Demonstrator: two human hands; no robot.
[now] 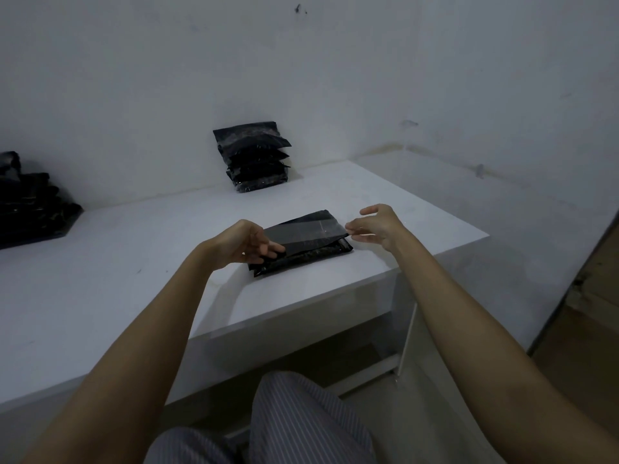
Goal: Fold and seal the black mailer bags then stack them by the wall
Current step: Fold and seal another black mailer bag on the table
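A black mailer bag lies on the white table near its front right edge, its grey flap raised and stretched over the bag. My left hand pinches the flap's left end. My right hand pinches the flap's right end between thumb and forefinger, the other fingers spread. A stack of sealed black mailer bags leans against the wall at the back of the table.
A second pile of black bags sits at the far left of the table. The table's right edge drops to a floor and a brown cardboard surface. My striped trouser knee is below the table front.
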